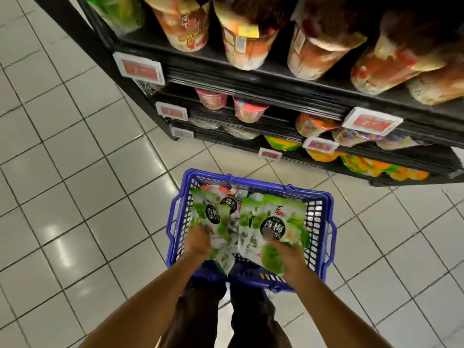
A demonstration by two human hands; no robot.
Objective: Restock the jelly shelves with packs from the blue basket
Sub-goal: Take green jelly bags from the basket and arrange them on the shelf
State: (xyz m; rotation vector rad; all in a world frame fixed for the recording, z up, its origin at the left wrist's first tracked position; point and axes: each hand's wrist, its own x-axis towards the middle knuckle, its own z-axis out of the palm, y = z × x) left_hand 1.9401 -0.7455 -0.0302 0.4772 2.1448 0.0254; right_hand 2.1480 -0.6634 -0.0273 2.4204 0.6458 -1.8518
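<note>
We are bending over the blue basket (326,204), which is sitting on the tiled floor (75,197) at 6 o'clock from the jelly shelves (251,79). Our left hand (198,241) is curling round the lower edge of a green pack (209,213), which is rising toward 12 o'clock from the fingers. Our right hand (288,257) is gripping the bottom of a 2nd green pack (272,222), which is fanning out toward 11 o'clock from it. Both packs are sitting just beside each other over the basket's opening, with other packs (226,190) lying under them at 12 o'clock.
</note>
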